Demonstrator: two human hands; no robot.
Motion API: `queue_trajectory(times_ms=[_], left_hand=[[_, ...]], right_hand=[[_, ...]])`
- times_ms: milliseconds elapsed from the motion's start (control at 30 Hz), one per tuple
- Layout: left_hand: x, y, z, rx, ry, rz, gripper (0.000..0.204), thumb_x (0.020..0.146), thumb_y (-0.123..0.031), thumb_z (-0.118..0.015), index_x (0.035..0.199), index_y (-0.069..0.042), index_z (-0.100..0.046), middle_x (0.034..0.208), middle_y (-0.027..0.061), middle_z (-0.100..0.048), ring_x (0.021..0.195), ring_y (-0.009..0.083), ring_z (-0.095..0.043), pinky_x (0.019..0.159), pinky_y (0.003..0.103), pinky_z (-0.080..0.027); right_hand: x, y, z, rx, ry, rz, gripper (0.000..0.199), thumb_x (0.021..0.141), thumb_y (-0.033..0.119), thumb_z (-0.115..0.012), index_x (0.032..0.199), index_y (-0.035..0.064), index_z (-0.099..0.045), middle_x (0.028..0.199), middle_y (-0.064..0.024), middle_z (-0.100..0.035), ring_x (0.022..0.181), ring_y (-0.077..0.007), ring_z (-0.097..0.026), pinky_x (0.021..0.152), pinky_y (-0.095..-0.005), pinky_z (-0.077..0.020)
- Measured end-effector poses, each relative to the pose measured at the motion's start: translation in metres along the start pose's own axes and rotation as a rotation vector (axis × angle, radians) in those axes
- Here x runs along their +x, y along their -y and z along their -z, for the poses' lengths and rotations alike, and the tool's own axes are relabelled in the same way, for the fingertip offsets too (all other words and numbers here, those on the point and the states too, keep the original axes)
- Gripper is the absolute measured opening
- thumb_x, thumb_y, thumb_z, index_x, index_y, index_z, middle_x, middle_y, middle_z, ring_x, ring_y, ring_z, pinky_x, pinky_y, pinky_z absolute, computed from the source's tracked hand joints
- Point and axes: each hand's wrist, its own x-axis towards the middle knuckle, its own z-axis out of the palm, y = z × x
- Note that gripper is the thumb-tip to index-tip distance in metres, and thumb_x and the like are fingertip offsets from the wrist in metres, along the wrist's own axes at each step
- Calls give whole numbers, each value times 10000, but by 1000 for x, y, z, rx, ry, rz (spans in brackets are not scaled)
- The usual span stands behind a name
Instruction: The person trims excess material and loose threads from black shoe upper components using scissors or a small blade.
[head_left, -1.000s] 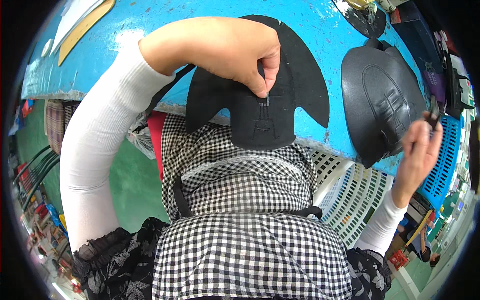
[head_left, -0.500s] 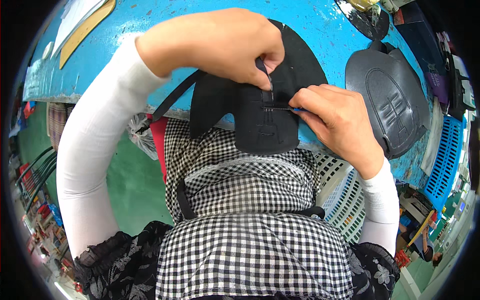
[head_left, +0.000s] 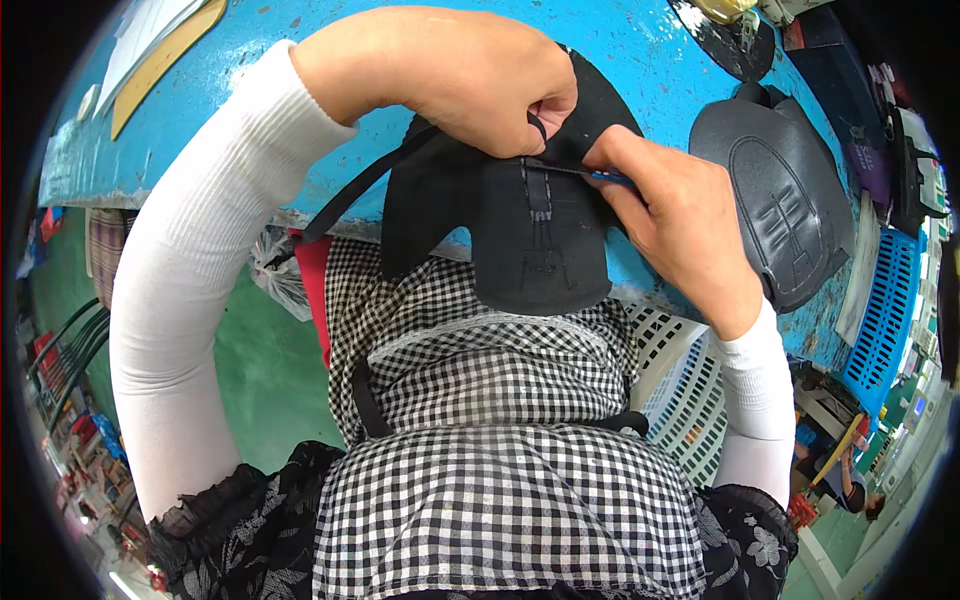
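Observation:
A flat black leather-like piece [head_left: 560, 283] lies at the table's near edge, its rounded end overhanging toward my apron. Stitch lines and slits run down its middle. My left hand [head_left: 470, 90], closed in a pinch, bends over from the far side and grips a narrow black strap [head_left: 360, 190], whose long end trails to the left over the edge. From the right, my right hand [head_left: 680, 200] is closed on a thin-bladed tool with a blue handle [head_left: 613, 179]. Its slim blade lies across the stitched strip, just below my left fingertips.
Another black piece [head_left: 785, 210] with an oval stitched outline rests on the blue table [head_left: 330, 35] at right. Papers and a yellowish board [head_left: 165, 65] lie far left. A blue basket [head_left: 885, 310] stands at the right, and a white basket [head_left: 690, 400] below the table edge.
The blade and my right hand have moved farther away along the stitched strip, closer to my left fingers. My left hand has shifted slightly, still pinching the strap.

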Motion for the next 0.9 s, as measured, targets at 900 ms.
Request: queue_trajectory(times_ms=[900], left_hand=[[-9,28,-11,-451,-173,-59,136,894,-151,-586,904,-15,-574,774,23,-562,706,127,-486,670,289,-420]], right_hand=[[-3,51,-23,-199,-33,21,373,781,97,-595,1150,41,-571,1231,-173,-605,529,-162,-617,467,-281,-486]])
